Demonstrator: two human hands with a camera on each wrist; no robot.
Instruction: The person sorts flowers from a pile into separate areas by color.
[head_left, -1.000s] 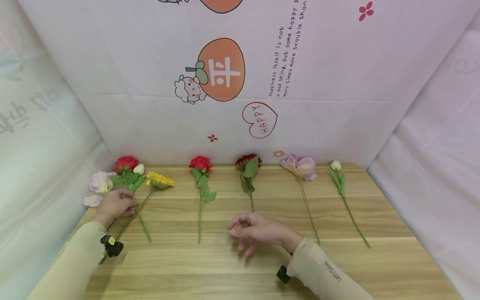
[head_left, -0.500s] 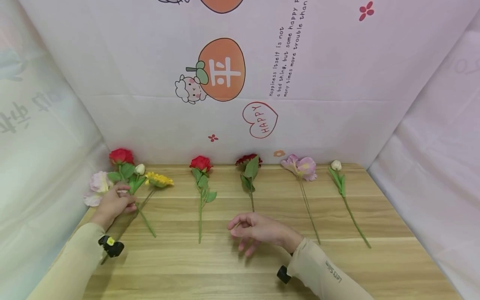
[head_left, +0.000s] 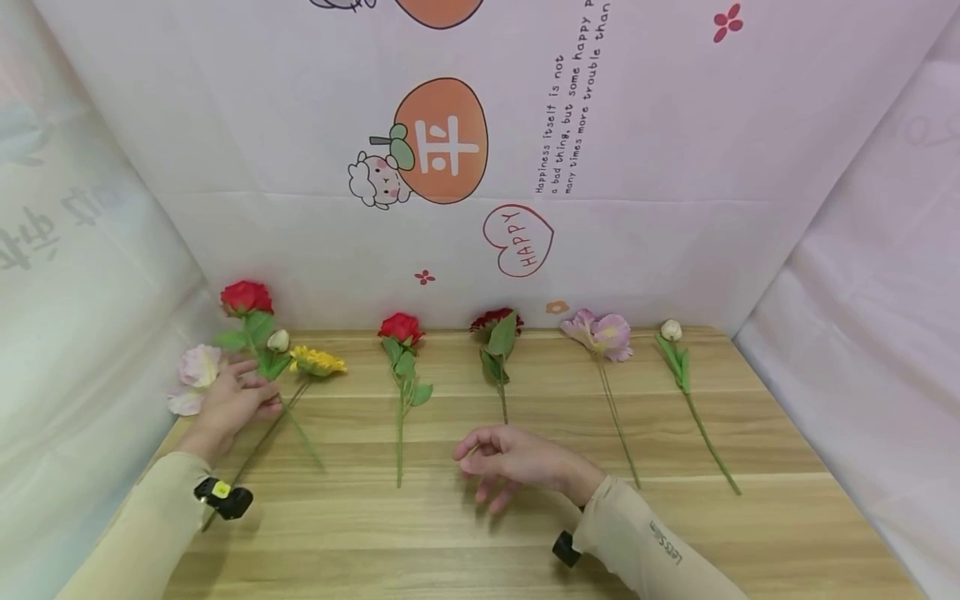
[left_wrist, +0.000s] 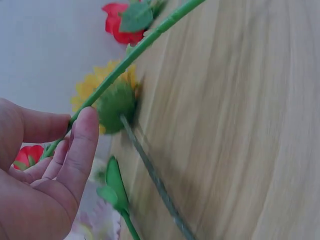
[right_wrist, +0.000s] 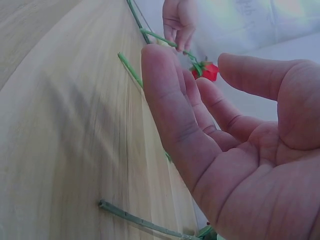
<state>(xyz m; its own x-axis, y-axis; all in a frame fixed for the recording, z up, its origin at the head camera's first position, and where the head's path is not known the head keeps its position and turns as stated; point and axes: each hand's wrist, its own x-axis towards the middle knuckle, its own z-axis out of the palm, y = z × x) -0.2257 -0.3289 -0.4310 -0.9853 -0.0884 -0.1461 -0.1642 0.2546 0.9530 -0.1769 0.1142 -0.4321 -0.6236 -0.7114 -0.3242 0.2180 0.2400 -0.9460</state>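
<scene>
At the table's left end my left hand (head_left: 228,404) pinches the green stem (left_wrist: 132,56) of a red rose (head_left: 246,297) between thumb and fingers. The rose's bloom is up against the back cloth, its stem slanting down to the right. Close around this hand are a pale pink flower (head_left: 199,367), a white tulip (head_left: 278,340) and a yellow sunflower (head_left: 318,361). My right hand (head_left: 517,462) hovers over the middle of the table with loosely bent fingers and holds nothing. Just beyond it lies a dark red flower (head_left: 502,337), its lower stem hidden behind the hand.
Another red rose (head_left: 401,328) lies left of the dark red flower. To the right are a light purple flower (head_left: 600,333) and a second white tulip (head_left: 672,332), heads toward the back. White printed cloth (head_left: 637,250) walls the wooden table (head_left: 360,542) at back and sides.
The red rose in my left hand has risen and shifted, its bloom higher against the cloth and its stem end farther right. My right hand stays in place.
</scene>
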